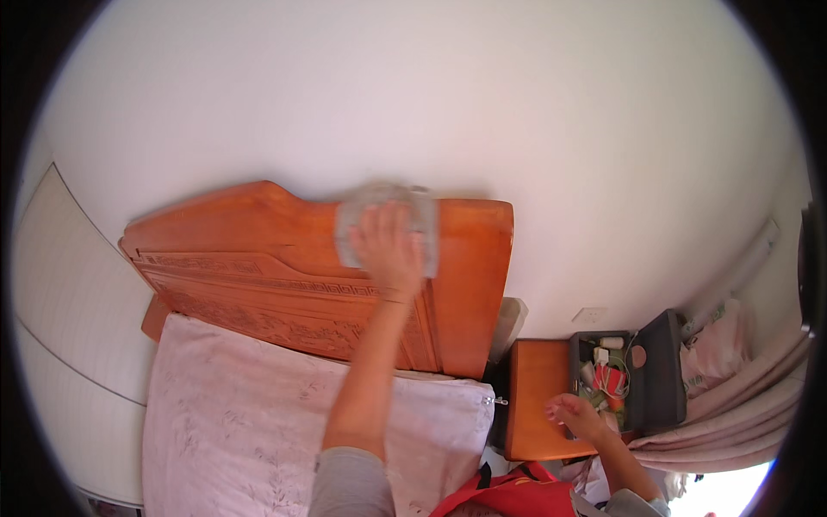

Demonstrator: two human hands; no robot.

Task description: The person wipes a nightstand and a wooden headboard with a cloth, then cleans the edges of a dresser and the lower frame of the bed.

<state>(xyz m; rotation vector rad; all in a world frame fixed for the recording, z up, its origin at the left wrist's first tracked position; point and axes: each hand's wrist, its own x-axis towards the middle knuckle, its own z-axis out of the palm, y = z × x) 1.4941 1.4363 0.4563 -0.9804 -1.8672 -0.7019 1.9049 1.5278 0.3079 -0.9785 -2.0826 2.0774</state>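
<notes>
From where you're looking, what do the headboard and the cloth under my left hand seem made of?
The headboard looks like varnished wood: orange-brown, carved, softly shiny. The grey cloth under your left hand seems matte fabric, flat and without shine, though blur hides its weave.

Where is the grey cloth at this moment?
In the head view, the grey cloth is under the person's left hand, against the upper right part of the carved wooden headboard, by its top edge.

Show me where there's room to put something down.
The nightstand is bare left of the open box, though the right hand hovers by it. The bed is bare below the headboard, left of the left forearm. The box is crowded with small things.
</notes>
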